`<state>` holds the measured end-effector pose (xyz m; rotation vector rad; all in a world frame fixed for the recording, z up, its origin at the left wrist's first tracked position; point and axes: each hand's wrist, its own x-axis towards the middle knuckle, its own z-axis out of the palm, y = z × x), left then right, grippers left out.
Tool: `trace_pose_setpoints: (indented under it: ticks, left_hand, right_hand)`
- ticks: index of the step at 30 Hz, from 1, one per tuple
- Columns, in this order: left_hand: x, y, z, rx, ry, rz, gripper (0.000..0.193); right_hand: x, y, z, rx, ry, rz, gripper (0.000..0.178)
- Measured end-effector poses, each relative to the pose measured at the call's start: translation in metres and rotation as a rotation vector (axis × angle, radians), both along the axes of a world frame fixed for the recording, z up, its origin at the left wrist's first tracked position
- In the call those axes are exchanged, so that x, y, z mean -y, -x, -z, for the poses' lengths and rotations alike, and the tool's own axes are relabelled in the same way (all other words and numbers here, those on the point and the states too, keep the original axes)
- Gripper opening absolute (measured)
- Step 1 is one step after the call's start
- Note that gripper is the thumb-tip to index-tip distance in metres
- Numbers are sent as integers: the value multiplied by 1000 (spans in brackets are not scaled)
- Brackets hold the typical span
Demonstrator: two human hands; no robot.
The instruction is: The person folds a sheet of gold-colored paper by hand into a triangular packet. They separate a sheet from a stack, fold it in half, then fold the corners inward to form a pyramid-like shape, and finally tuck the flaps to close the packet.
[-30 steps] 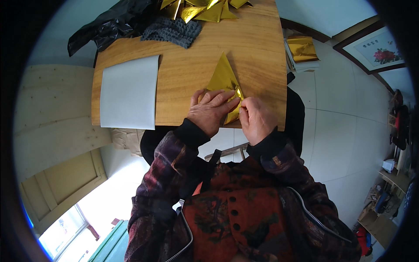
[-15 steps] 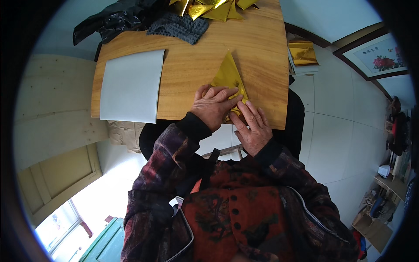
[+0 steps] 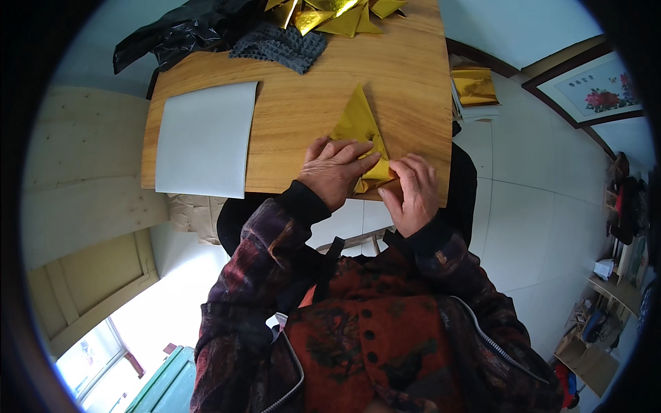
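Note:
A gold foil paper (image 3: pixel 357 118), folded to a tall pointed triangle, lies at the near edge of the wooden table (image 3: pixel 296 110). My left hand (image 3: pixel 335 171) rests across its lower left part, fingers stretched out and pressing it down. At the paper's lower right side, my right hand (image 3: pixel 416 196) is closed, its bent fingers and thumb pinching the edge of the foil. A lower flap of the foil is raised between the two hands. My left fingers hide part of the folds.
A pale grey sheet (image 3: pixel 204 141) lies on the table's left side. Folded gold foil pieces (image 3: pixel 337 17), a dark textured cloth (image 3: pixel 281 45) and a black plastic bag (image 3: pixel 186 31) sit at the far end. More gold sheets (image 3: pixel 475 86) are stacked beyond the right edge.
My right hand has shifted right, off the middle of the paper, and now pinches its lower right edge. The lower flap shows more. My left hand stays on the foil.

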<state>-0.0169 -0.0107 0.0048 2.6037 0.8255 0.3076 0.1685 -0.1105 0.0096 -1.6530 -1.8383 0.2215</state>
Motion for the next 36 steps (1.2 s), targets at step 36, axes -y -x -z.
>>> trace_pose_setpoints:
  ticks: [36]
  left_hand:
    - [1,0,1,45,-1,-24,52]
  right_hand:
    - [-46,9,-2,-242,186,251,19]
